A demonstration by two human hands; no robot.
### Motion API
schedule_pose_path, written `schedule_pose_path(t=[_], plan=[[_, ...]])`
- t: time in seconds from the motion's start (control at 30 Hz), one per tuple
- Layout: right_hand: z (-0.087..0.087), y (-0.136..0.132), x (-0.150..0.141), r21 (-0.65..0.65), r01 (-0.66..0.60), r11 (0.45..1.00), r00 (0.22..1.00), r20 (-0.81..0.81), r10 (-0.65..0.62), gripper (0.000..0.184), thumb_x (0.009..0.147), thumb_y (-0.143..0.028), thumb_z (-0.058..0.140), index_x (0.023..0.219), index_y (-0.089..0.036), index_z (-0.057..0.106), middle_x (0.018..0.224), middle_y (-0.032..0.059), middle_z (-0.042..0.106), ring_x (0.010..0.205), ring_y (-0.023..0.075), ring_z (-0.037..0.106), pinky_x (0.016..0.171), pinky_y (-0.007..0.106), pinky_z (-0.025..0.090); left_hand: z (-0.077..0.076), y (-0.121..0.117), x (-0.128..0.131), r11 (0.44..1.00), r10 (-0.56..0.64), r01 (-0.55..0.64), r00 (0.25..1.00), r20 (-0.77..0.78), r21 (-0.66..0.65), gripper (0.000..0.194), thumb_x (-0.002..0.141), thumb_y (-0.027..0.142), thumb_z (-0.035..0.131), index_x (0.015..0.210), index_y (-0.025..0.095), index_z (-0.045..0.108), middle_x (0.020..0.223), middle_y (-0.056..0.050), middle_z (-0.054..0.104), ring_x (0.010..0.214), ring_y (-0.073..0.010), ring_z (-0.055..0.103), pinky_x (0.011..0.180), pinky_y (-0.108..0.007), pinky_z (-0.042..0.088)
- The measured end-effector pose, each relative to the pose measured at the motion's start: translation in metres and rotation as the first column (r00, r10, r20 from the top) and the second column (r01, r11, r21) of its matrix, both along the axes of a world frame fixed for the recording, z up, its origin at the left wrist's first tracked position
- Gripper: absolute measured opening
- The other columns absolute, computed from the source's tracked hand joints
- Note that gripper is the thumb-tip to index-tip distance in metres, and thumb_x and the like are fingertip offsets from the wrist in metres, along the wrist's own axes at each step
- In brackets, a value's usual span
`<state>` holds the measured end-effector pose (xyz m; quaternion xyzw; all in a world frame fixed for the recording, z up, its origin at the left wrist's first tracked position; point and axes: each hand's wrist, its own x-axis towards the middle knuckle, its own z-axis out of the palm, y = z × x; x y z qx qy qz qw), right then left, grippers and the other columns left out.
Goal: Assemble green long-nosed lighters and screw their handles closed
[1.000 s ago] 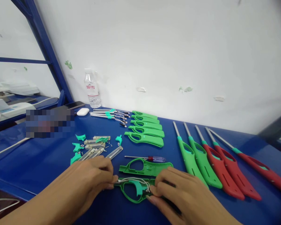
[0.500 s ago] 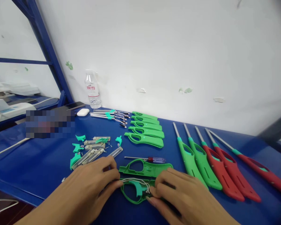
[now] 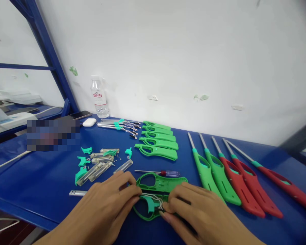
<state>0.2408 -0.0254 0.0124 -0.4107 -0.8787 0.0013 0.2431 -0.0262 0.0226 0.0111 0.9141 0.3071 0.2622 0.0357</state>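
Observation:
My left hand (image 3: 114, 197) is closed, thumb and forefinger pinching around the white wires (image 3: 153, 196) at the front end of an opened green lighter half-shell (image 3: 145, 217). Partly covered by that hand, a silver metal tube (image 3: 78, 193) sticks out to its left. A teal trigger (image 3: 150, 203) sits in the shell's loop. My right hand (image 3: 191, 207) is closed around the shell's handle end, its fingertips by the wires and a small dark part; what else it covers is hidden. Just behind lies the other green half-shell (image 3: 163, 184), inner side up.
A screwdriver (image 3: 158, 173) lies behind the shells. Further left are clear fuel tanks (image 3: 100, 171) and loose teal triggers (image 3: 81, 174). Several tube assemblies (image 3: 117, 125) and green shells (image 3: 158, 152) are by the wall. Assembled lighters (image 3: 226, 183) stand right; a water bottle (image 3: 99, 98) back left.
My left hand has shifted slightly right along the wires, uncovering more of the silver tube at its left. The right hand has stayed nearly in place.

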Motion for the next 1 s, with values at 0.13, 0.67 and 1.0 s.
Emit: schedule_pose_path(t=[0.13,0.67,1.0], plan=[[0.001,0.001,0.004,-0.028,0.028,0.999,0.999,0.03,-0.027,0.016,0.106,-0.012,0.058,0.104,-0.025,0.068,0.09,-0.0007,0.073,0.08,0.0186,0.073,0.074,0.029,0.057,0.0,0.001,0.0,1.0,-0.004,0.004,1.0,0.018,0.007,0.024,0.109,0.013,0.048,0.104,0.026,0.069,0.102,-0.002,0.071,0.086,-0.0184,0.072,0.076,-0.026,0.059],[-0.002,0.014,0.002,0.405,-0.065,0.912,0.978,0.209,-0.023,0.034,0.111,-0.008,0.038,0.105,-0.021,0.068,0.08,-0.0007,0.067,0.063,0.0175,0.064,0.053,0.034,0.039,-0.008,0.005,0.003,1.0,-0.004,0.005,1.0,0.009,-0.01,0.026,0.113,0.018,0.046,0.1,0.026,0.066,0.097,-0.001,0.069,0.083,-0.0201,0.069,0.073,-0.028,0.057],[0.002,0.004,-0.001,0.45,-0.102,0.887,0.932,0.355,-0.073,0.031,0.102,-0.005,0.042,0.107,-0.016,0.07,0.079,-0.0001,0.064,0.066,0.018,0.06,0.061,0.035,0.04,-0.004,0.002,0.003,0.999,-0.041,0.041,0.999,-0.016,0.024,0.031,0.117,0.022,0.038,0.101,0.026,0.065,0.096,-0.001,0.069,0.082,-0.0198,0.07,0.068,-0.028,0.056]])
